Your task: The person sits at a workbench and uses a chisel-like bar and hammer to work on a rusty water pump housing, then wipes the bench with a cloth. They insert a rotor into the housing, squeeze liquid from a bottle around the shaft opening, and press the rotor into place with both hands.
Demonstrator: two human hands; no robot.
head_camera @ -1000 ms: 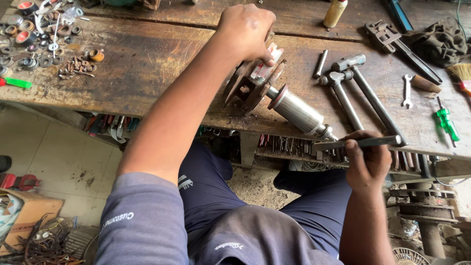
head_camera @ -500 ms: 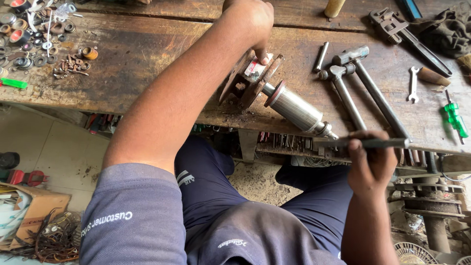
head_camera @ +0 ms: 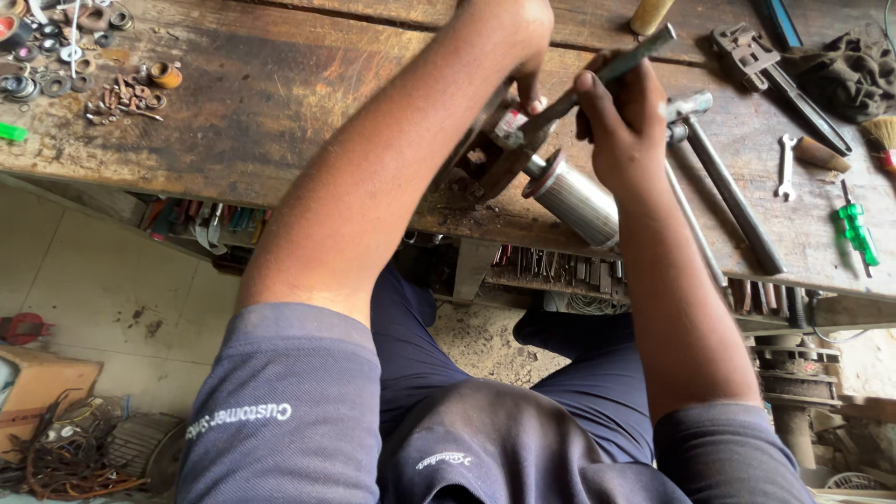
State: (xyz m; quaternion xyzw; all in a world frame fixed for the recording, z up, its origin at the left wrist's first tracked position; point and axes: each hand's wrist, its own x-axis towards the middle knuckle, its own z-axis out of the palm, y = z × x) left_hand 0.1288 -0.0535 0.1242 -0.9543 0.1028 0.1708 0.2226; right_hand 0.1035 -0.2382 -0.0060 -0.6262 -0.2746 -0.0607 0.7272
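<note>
Hammers [head_camera: 719, 177], wrench [head_camera: 787, 166] nr right hand [head_camera: 623, 126] (w/ rod [head_camera: 607, 75]).

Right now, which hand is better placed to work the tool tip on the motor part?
Probably right: the right hand grips the metal tool, tip at the rotor assembly. The left hand steadies the assembly's far end.

Workbench [head_camera: 280, 93]: rough, stained, scuffed wood, matt.
Motor rotor [head_camera: 574, 196]: ribbed bare metal with a dull sheen; rusty end plate.
Rod [head_camera: 607, 70] in right hand [head_camera: 621, 117]: dark, matt metal.
Hammers [head_camera: 719, 177]: smooth grey steel handles.
Screwdriver [head_camera: 856, 229]: glossy green plastic handle.
Washers [head_camera: 56, 56]: rusty, dull metal.
Rag [head_camera: 840, 65]: grimy dark cloth.
Sleeve [head_camera: 280, 411]: soft blue-grey knit fabric.
</note>
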